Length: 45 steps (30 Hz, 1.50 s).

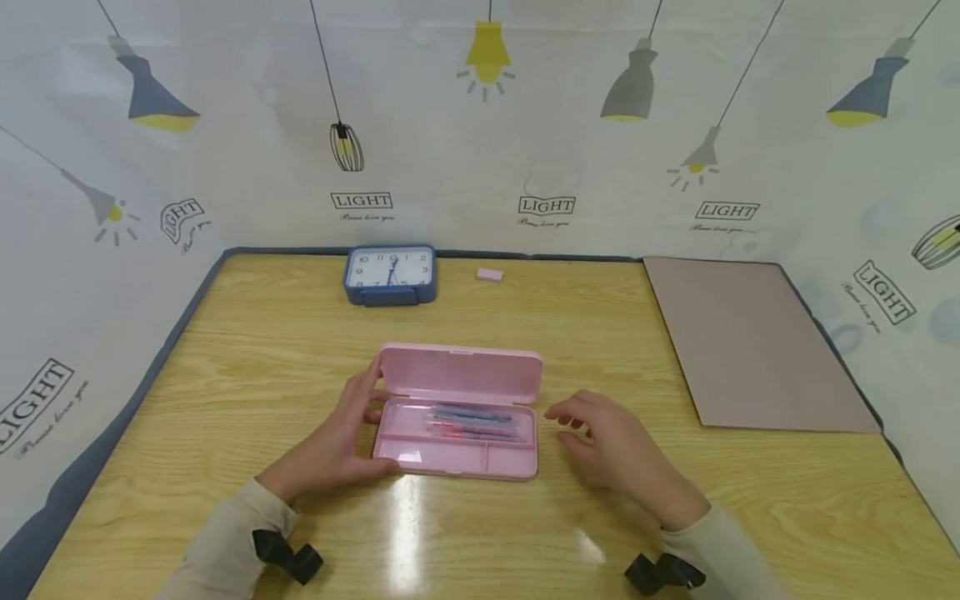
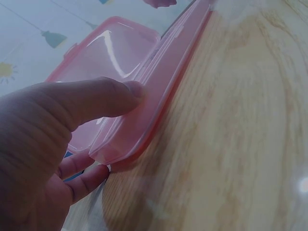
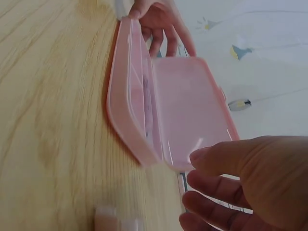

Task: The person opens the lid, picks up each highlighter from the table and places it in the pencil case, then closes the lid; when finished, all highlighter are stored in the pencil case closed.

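Observation:
A pink pencil case point(image 1: 446, 458) lies on the table with its hinged lid point(image 1: 461, 373) raised at the back. Several pens point(image 1: 472, 414) in blue, red and purple tones lie in its long rear compartment; two smaller compartments run along the front. My left hand point(image 1: 341, 433) grips the case's left end, thumb point(image 2: 113, 96) on the front wall and other fingers round the end and by the lid. Just off the right end is my right hand point(image 1: 611, 437), its fingers loosely bent with nothing held. In the right wrist view its thumb point(image 3: 216, 156) overlaps the lid's corner.
A blue clock point(image 1: 390, 275) stands at the back of the wooden table point(image 1: 247, 358), left of a small pink eraser-like block point(image 1: 490, 274). A flat greyish-pink board point(image 1: 757, 346) lies at the right. Lamp-printed sheeting point(image 1: 435, 100) walls the back and sides.

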Available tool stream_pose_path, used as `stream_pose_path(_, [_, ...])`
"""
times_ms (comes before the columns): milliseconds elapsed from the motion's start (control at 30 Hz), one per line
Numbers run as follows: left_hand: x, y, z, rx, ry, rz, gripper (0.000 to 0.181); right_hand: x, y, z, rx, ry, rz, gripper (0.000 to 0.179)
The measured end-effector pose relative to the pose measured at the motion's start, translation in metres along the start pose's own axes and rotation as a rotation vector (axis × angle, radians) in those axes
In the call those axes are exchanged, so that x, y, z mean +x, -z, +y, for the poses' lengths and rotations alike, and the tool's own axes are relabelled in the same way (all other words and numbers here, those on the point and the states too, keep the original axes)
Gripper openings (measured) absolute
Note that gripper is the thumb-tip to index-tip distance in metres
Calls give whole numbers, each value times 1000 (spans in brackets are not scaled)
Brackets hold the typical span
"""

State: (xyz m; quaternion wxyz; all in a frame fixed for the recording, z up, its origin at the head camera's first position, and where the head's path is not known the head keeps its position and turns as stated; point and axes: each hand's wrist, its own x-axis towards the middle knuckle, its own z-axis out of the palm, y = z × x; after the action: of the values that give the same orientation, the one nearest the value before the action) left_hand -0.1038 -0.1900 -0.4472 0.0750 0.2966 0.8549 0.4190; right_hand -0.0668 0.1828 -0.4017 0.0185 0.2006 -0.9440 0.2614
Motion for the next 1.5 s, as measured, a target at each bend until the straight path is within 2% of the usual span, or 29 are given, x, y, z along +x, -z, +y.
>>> stream_pose_path(267, [0, 0, 1, 1, 13, 3, 136, -25, 10, 26, 3, -68, 0, 22])
stream_pose_path(600, [0, -1, 0, -2, 5, 0, 135, -55, 22, 51, -61, -73, 31, 22])
stream_pose_path(733, [0, -1, -2, 5, -17, -1, 132, -63, 24, 57, -66, -92, 28, 19])
stream_pose_path(1100, [1, 0, 0, 4, 2, 3, 135, -71, 20, 66, -64, -95, -11, 15])
stream_pose_path(1500, [0, 0, -1, -1, 9, -2, 135, -70, 17, 71, -117, -76, 5, 16])
